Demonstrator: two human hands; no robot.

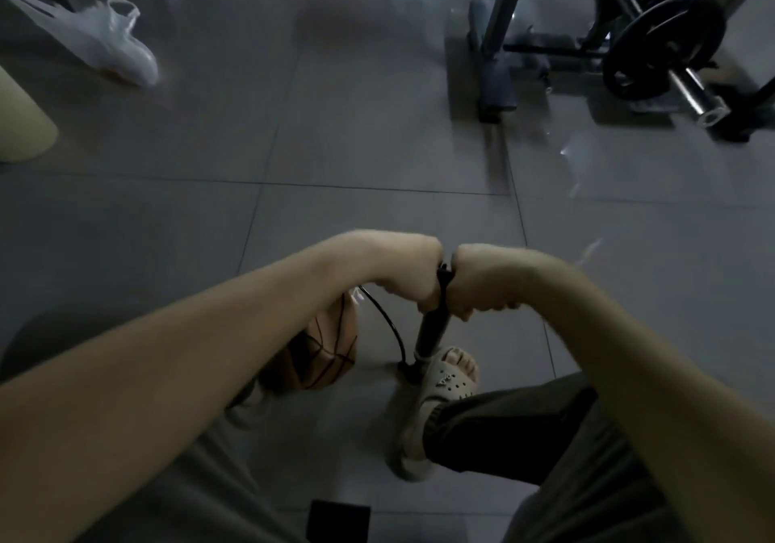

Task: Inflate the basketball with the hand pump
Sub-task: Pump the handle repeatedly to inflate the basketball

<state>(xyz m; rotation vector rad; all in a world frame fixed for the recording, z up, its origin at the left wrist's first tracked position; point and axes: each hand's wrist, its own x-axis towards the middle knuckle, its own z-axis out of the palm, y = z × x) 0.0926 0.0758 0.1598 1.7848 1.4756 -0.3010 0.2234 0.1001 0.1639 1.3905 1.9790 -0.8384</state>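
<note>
Both fists wrapped on the pump handle, left hand and right hand either side of the pump, basketball on the floor just left on the hose; keep strokes vertical, foot pinning base.

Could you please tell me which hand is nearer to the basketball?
Left. The left hand grips the pump handle on the side toward the basketball; the right hand grips the handle's other end, farther away.
</note>
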